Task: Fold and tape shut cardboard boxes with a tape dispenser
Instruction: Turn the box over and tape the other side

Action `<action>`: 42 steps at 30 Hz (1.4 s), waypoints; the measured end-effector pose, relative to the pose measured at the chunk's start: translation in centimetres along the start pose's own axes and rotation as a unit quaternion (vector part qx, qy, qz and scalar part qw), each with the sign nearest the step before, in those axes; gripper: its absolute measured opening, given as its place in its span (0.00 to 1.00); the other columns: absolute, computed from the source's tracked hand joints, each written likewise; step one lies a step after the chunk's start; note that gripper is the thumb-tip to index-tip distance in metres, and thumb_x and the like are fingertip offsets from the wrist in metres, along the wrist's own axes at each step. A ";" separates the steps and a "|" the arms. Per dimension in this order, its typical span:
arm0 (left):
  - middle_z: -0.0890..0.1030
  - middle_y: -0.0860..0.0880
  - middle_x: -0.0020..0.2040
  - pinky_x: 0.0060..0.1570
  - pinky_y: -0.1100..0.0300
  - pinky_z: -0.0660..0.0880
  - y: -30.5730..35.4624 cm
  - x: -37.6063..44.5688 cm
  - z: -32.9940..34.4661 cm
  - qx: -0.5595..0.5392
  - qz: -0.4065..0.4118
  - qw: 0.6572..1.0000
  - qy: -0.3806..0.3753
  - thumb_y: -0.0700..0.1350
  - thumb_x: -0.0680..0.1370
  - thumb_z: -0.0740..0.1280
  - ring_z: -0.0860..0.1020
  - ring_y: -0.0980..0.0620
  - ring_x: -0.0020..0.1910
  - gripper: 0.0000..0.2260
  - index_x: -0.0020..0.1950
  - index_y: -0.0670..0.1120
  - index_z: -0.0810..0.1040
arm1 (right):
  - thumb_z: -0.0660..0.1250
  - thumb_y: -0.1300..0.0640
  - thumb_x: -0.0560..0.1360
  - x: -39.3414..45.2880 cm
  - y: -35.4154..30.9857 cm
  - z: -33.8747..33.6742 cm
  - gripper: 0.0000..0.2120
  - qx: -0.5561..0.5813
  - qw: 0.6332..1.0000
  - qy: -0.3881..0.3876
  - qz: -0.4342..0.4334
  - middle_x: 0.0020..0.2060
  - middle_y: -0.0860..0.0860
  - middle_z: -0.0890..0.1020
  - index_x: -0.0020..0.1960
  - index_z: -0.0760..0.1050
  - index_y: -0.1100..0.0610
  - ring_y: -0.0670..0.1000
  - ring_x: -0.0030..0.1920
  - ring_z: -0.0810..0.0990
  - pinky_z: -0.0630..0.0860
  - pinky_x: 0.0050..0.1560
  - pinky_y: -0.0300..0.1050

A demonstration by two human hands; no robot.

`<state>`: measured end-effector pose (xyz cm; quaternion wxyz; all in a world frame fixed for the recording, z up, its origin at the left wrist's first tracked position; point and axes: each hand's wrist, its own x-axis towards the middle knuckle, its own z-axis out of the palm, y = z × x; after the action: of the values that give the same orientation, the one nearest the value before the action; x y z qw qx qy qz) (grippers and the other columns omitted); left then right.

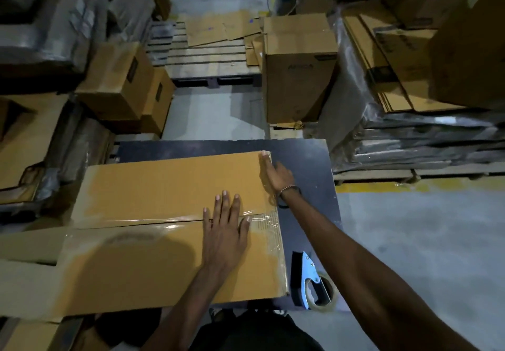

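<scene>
Here a closed cardboard box (169, 214) lies flat on the dark worktop (308, 159), clear tape (257, 218) running along its centre seam and down the right end. The left hand (225, 230) rests flat on the lid, fingers spread across the seam. The right hand (274, 171) reaches to the far right corner, fingers straight and pressing tape over the edge (a bracelet sits on that wrist). The tape dispenser (311, 282) lies on the worktop just right of the box, untouched
</scene>
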<state>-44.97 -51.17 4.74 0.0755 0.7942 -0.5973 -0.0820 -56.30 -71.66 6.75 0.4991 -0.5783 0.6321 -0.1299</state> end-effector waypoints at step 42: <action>0.45 0.41 0.86 0.80 0.34 0.42 -5.6 3.6 -2.3 -0.002 0.050 0.997 -0.060 0.64 0.86 0.42 0.41 0.42 0.85 0.32 0.87 0.50 0.51 | 0.62 0.26 0.76 -4.5 0.1 -0.2 0.41 -0.225 0.960 0.163 -0.021 0.62 0.60 0.82 0.80 0.58 0.46 0.64 0.59 0.82 0.77 0.51 0.54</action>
<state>-38.25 -53.07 5.58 0.0451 0.7566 -0.6398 -0.1269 -57.26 -67.79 8.92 0.2430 -0.6599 0.7056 -0.0872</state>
